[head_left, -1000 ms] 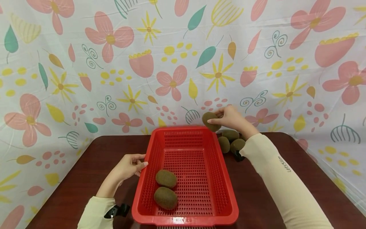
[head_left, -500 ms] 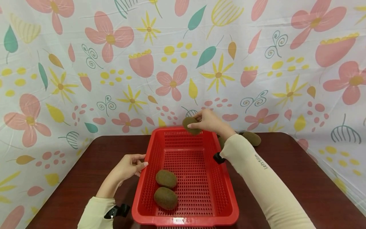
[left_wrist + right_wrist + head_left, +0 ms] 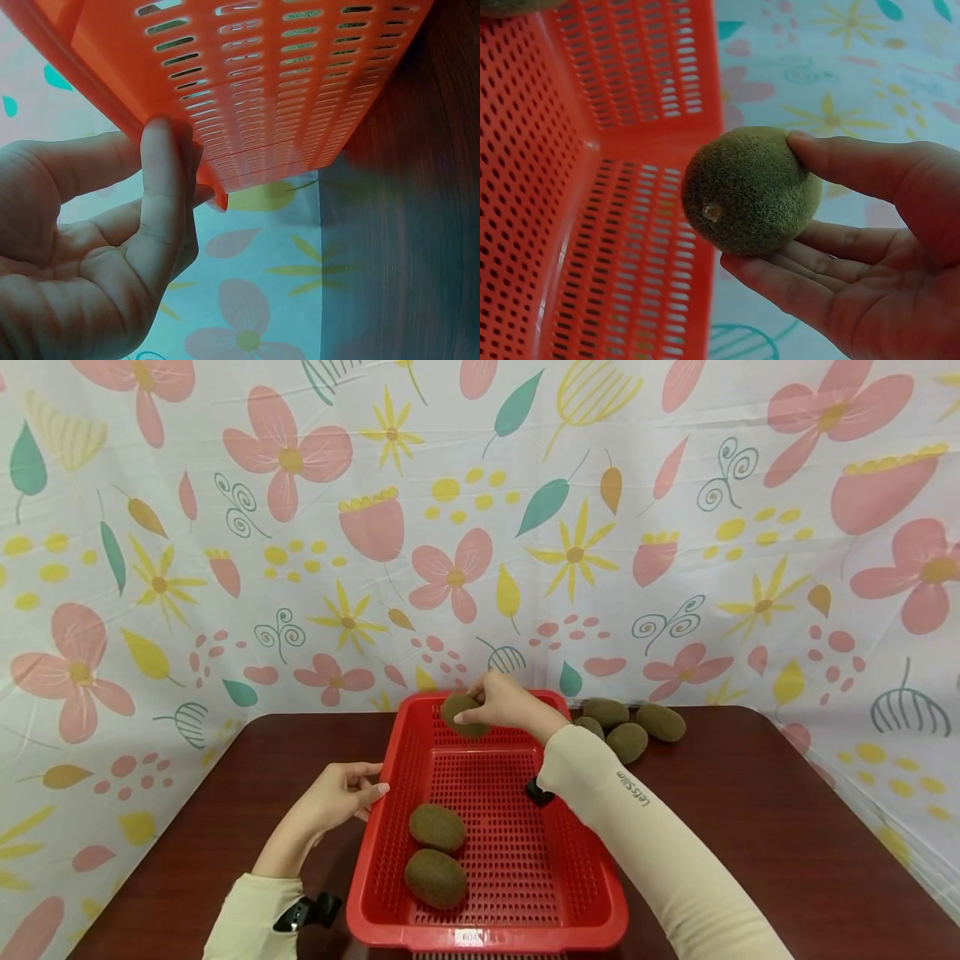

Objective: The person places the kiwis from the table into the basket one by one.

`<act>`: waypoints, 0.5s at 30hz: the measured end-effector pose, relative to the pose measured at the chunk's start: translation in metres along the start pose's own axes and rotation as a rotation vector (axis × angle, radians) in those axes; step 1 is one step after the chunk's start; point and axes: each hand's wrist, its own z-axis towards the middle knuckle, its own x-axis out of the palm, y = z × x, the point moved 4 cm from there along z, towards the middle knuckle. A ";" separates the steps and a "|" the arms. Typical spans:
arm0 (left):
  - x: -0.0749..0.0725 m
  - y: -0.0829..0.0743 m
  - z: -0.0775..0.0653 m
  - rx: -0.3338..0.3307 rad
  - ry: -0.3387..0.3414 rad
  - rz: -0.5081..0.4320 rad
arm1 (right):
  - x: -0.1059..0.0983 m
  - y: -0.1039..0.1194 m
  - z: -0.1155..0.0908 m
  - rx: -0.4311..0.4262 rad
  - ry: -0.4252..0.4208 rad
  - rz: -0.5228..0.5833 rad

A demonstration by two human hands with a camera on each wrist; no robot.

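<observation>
Kiwifruit (image 3: 463, 717) sits pinched between thumb and fingers of your right hand (image 3: 504, 702), held from one side, likely keeping your palm clear of the red plastic basket (image 3: 540, 938) below. Nearer you than that grip, two kiwifruits (image 3: 435, 878) lie inside. Leftward, your left hand (image 3: 333, 797) pinches its rim, presumably for steadiness. Rightward, four kiwifruits (image 3: 627, 742) cluster on the table (image 3: 735, 810).
</observation>
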 end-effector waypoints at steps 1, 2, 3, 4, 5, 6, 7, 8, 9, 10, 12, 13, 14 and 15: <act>0.000 0.000 0.000 0.000 0.000 0.000 | 0.004 0.000 0.001 -0.004 0.012 0.010; 0.000 0.000 0.000 -0.001 0.000 -0.001 | 0.008 0.000 0.002 -0.009 0.023 0.016; 0.000 0.000 0.000 0.000 0.001 -0.002 | 0.011 0.001 0.002 -0.013 0.032 0.021; 0.000 0.000 -0.001 0.001 0.001 -0.003 | 0.015 0.001 0.003 -0.021 0.043 0.025; 0.000 0.000 -0.001 0.001 0.001 -0.004 | 0.018 0.002 0.003 -0.030 0.054 0.027; 0.000 -0.001 -0.001 0.003 0.002 -0.004 | 0.022 0.003 0.003 -0.032 0.065 0.031; 0.000 -0.001 -0.001 0.004 0.002 -0.004 | 0.024 0.004 0.003 -0.037 0.073 0.033; 0.000 -0.001 -0.001 0.005 0.002 -0.003 | 0.028 0.004 0.003 -0.043 0.078 0.028; 0.000 -0.001 0.000 0.005 0.001 -0.002 | 0.031 0.004 0.003 -0.045 0.088 0.029; 0.000 -0.001 0.000 0.004 0.001 -0.002 | 0.034 0.005 0.003 -0.042 0.099 0.026; 0.000 -0.001 0.000 -0.001 0.000 0.001 | 0.040 0.006 0.002 -0.035 0.115 0.020; 0.000 -0.001 0.000 -0.005 -0.001 0.001 | 0.043 0.006 0.002 -0.035 0.124 0.012; 0.000 -0.001 0.000 -0.009 -0.002 0.001 | 0.046 0.006 0.001 -0.033 0.135 0.001; 0.000 -0.001 0.000 -0.012 -0.001 0.001 | 0.048 0.007 0.000 -0.031 0.145 -0.007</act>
